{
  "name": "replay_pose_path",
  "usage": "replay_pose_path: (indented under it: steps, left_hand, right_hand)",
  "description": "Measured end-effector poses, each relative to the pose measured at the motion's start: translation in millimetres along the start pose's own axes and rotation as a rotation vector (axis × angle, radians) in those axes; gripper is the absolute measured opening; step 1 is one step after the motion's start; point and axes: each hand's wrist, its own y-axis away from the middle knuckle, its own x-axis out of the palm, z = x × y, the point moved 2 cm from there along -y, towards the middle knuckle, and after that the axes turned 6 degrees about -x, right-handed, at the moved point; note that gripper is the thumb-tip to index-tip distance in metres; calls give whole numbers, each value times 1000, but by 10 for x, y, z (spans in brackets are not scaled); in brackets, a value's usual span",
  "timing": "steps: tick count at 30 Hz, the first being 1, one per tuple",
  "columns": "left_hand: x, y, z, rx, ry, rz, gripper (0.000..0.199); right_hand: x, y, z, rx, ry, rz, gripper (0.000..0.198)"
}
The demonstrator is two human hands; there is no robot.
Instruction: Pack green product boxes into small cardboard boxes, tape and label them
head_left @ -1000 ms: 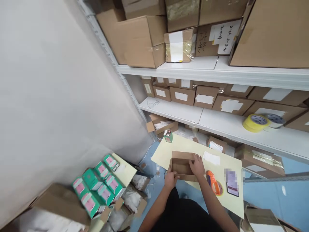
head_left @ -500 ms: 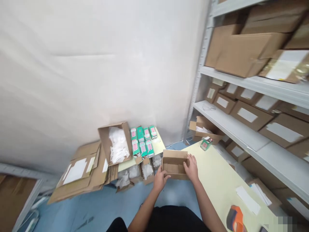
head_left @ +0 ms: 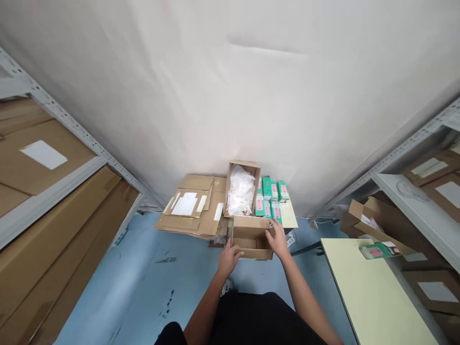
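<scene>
An open-topped cardboard box (head_left: 252, 252) is held up in front of my body, its inside bare brown card. My left hand (head_left: 229, 258) grips its left front corner, thumb over the front wall. On the opposite side, my right hand (head_left: 277, 239) clasps the right wall near the back. Just beyond it stands a larger carton (head_left: 256, 172) full of crumpled white paper or film. Green and pink small boxes (head_left: 275, 211) are grouped to the right of that carton, several of them upright.
Flattened cardboard (head_left: 196, 224) lies stacked left of the carton. A pale yellow table (head_left: 377, 292) stands at right, with a green box (head_left: 375, 251) on it and an open carton (head_left: 362, 215) behind. Shelves (head_left: 53, 191) with cartons flank both sides; blue floor lies below.
My view has swung left, bringing the left shelf in and moving the right shelf outward. Both hands still hold the box, now in front of the filled carton and small boxes.
</scene>
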Motion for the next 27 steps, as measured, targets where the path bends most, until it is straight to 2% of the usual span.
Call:
replay_pose_path:
  steps: [4, 8, 11, 15, 21, 24, 27]
  left_hand:
    - [-308, -118, 397, -42, 27, -12, 13]
    - [-531, -244, 550, -56, 54, 13, 13]
    - [-585, -342, 560, -47, 67, 7, 13]
    - [-530, -435, 502, -41, 77, -35, 14]
    - [-480, -496, 400, -86, 55, -67, 17]
    - [-509, -545, 388, -85, 45, -50, 17]
    - [-551, -598, 383, -78, 59, -36, 17]
  right_hand:
    - [439, -327, 374, -24, 46, 101, 59]
    - [688, -612, 536, -28, 95, 163, 59]
    - [761, -880, 536, -30, 152, 197, 58]
    - [824, -1371, 521, -14, 227, 249, 63]
    - [1103, -2117, 584, 118, 339, 367, 67]
    - [1270, -2342, 581, 192, 443, 437, 62]
    - [1384, -2444, 557, 190, 486, 507, 51]
